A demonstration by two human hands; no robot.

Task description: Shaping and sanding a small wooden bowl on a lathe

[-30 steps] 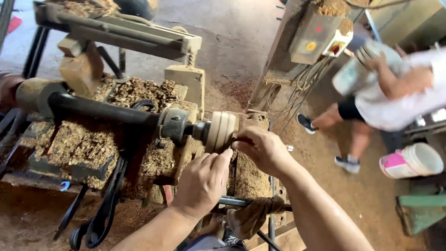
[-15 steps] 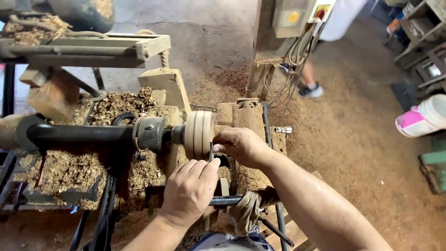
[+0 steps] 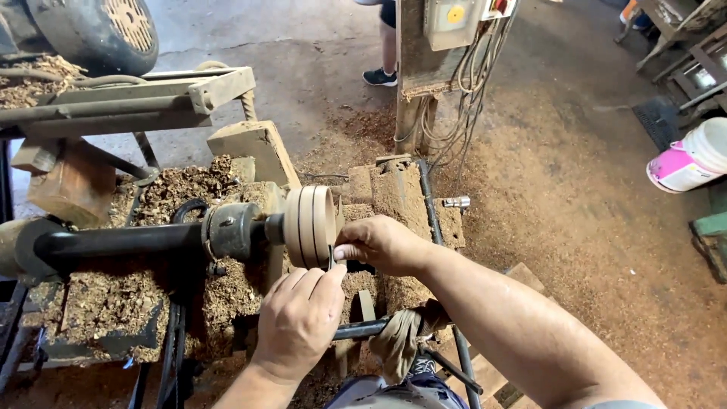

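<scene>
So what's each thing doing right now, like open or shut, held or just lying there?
wooden disc: mounted on the lathe shaft, grooved.
small metal tool: pinched between both hands, at the disc's edge.
left hand: closed on the tool.
right hand: closed on the tool.
white bucket: lying tilted on the floor.
wood shavings: piled behind the lathe.

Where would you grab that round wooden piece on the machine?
Probably by the grooved rim of the round wooden piece, coming from its open right face. The left side is fixed to the metal chuck and dark shaft, so only rim and right face are free.

Woodturning workshop, lathe [image 3: 144, 238], wood shavings [image 3: 182, 185], sawdust-strewn floor [image 3: 575, 220]
</scene>
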